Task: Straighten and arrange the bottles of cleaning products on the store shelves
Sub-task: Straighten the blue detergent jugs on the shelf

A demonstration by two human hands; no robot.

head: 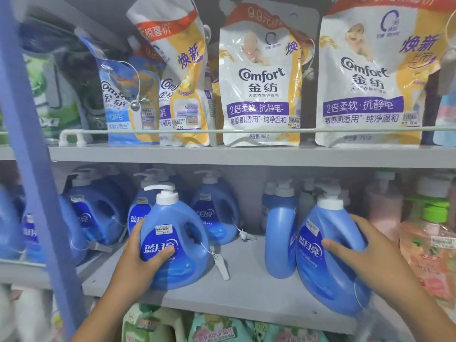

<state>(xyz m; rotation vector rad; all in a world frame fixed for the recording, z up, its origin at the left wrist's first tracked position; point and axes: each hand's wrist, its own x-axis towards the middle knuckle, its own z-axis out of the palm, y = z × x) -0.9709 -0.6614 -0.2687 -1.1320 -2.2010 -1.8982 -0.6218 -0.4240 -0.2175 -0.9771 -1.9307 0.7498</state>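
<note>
A grey metal store shelf (246, 275) runs across the middle of the view and serves as the landmark. Above it, on a higher grey shelf board (246, 155) behind a thin white guard rail (222, 131), stand large white-and-yellow soft refill pouches (261, 90) printed "Comfort". On the landmark shelf, toward its right front edge, a big blue plastic detergent bottle with a white pump top (328, 253) leans to the left. The person's right hand (365, 248) grips it, fingers curled round its right side and thumb pressed on its dark blue label. Just left of it a slimmer blue bottle (280, 233) stands touching it. Toward the shelf's left front, a second blue pump bottle with a price sticker (172, 238) stands upright; the left hand (143, 253) holds it, thumb curled across the label and fingers hidden behind its left side. More blue pump bottles (214, 213) stand behind, at the back of the shelf. A small grey security tag (220, 265) hangs from the left bottle onto the shelf.
</note>
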